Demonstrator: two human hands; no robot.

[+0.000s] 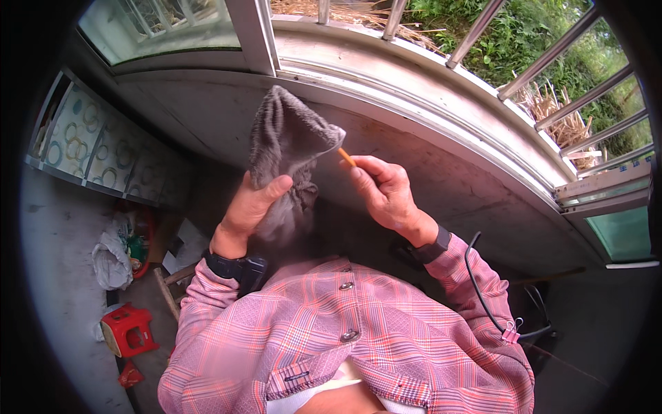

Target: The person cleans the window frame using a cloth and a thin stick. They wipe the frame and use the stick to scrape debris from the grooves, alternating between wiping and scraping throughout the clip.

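A grey-brown plush cloth (289, 134) hangs in front of me, bunched and folded, below the window. My left hand (253, 207) grips its left side, with the thumb lying across the fabric. Between the thumb and fingers of my right hand (385, 191) is a thin orange-yellow stick (347, 157), perhaps a pencil or a handle. The stick's far end meets the cloth's right corner; whether it goes inside or is fixed there I cannot tell. Part of the cloth's lower end falls in shadow behind my left hand.
A sliding window with metal bars (473, 33) runs along the top above a sill (414, 67). Patterned drawers (111, 155) stand at left. Lower left are a red plastic stool (129, 329), a white plastic bag (113, 261) and a wooden frame (166, 292). A black cable (478, 297) is clipped to my right sleeve.
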